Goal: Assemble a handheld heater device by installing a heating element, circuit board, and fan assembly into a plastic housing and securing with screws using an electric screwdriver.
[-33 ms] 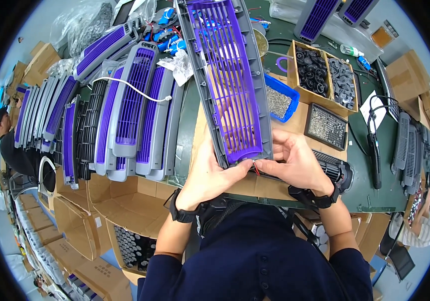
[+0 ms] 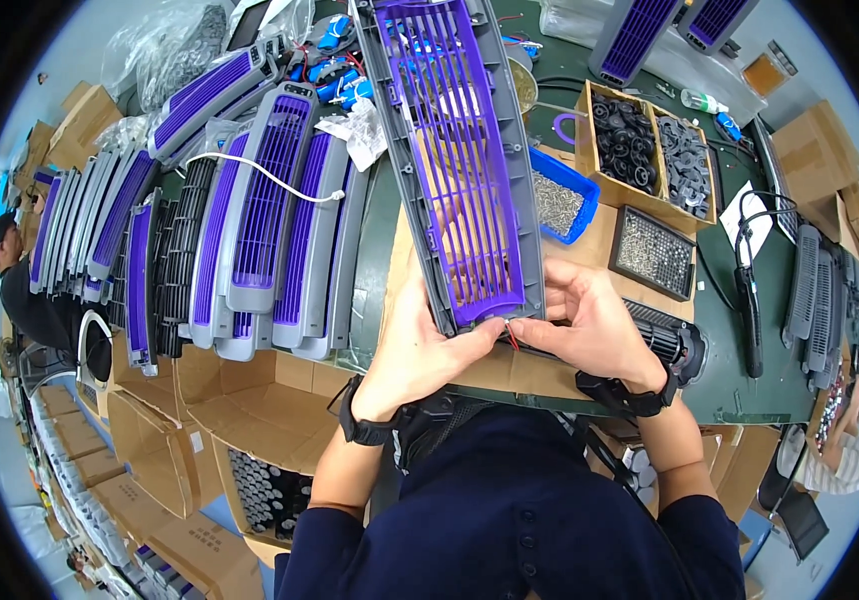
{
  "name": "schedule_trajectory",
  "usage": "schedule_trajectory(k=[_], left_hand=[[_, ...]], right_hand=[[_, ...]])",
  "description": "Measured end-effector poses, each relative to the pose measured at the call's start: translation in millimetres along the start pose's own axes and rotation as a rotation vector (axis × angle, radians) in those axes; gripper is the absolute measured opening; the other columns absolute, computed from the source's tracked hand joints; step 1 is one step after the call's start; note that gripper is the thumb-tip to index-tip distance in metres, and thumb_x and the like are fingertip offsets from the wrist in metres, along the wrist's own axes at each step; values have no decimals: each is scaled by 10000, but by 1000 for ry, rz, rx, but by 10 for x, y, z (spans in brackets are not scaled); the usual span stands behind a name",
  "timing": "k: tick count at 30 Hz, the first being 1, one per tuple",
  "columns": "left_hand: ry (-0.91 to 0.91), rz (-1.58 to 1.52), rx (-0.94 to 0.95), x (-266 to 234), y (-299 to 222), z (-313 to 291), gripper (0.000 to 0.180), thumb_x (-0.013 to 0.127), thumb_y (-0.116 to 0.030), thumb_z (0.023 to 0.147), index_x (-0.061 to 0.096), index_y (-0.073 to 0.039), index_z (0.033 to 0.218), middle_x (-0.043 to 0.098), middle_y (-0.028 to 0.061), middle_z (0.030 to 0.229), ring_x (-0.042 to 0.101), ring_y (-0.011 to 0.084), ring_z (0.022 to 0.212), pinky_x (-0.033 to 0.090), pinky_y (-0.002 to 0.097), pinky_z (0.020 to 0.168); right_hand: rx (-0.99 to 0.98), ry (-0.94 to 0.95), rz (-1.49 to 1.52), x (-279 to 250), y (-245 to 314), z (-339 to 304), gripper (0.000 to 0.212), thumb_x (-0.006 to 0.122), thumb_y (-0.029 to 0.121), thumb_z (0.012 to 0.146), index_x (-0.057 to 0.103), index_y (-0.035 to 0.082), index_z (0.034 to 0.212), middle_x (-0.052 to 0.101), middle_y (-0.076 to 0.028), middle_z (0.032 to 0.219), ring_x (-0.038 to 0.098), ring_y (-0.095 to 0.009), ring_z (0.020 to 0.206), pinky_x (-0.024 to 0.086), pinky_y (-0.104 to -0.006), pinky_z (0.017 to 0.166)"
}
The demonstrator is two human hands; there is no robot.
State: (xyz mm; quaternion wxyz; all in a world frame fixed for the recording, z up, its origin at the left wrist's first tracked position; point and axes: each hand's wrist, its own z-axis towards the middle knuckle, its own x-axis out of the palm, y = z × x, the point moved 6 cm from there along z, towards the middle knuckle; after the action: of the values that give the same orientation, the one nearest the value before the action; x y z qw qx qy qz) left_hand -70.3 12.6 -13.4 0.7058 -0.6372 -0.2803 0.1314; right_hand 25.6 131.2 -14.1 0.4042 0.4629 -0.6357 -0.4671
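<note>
A long grey housing panel with a purple slatted grille [image 2: 471, 190] is held up at a slant, its ribbed inner side showing. My left hand [image 2: 426, 338] grips the panel's near left corner, thumb pressed on its bottom edge. At the near right end, my right hand [image 2: 594, 318] has thumb and forefinger closed at the same edge, the thumb tips almost meeting. A short red wire [image 2: 511, 338] sticks out between the thumbs. Whatever small part it belongs to is hidden by my fingers. Behind my right hand lies a black cylindrical fan rotor [image 2: 677, 345].
Finished-looking purple and grey housings [image 2: 269, 200] crowd the left. To the right stand a blue tray of screws [image 2: 561, 195], a dark tray of small metal parts [image 2: 652, 252] and a wooden box of black and grey parts [image 2: 627, 140]. An electric screwdriver [image 2: 746, 320] lies farther right.
</note>
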Motion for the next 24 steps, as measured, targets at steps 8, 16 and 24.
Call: schedule_trajectory(k=[8, 16, 24], left_hand=[[-56, 161, 22, -27, 20, -37, 788, 694, 131, 715, 318, -25, 1390, 613, 68, 1076, 630, 144, 976, 527, 294, 857], [-145, 282, 116, -22, 30, -69, 674, 722, 83, 662, 403, -4, 1249, 615, 60, 1053, 634, 138, 970, 532, 293, 841], [-182, 21, 119, -259, 31, -131, 550, 738, 45, 743, 466, 14, 1220, 638, 87, 1064, 663, 159, 893, 557, 323, 802]], right_hand=[[-46, -26, -43, 41, 22, -18, 312, 681, -41, 813, 566, -62, 1102, 693, -93, 956, 655, -93, 834, 529, -242, 732], [-82, -68, -141, 81, 70, -17, 256, 679, -53, 771, 597, -73, 1012, 694, -104, 946, 672, -110, 788, 545, -255, 708], [-343, -189, -475, -6, 301, 37, 327, 704, -27, 766, 601, -54, 1075, 647, -109, 1021, 652, -145, 862, 532, -263, 786]])
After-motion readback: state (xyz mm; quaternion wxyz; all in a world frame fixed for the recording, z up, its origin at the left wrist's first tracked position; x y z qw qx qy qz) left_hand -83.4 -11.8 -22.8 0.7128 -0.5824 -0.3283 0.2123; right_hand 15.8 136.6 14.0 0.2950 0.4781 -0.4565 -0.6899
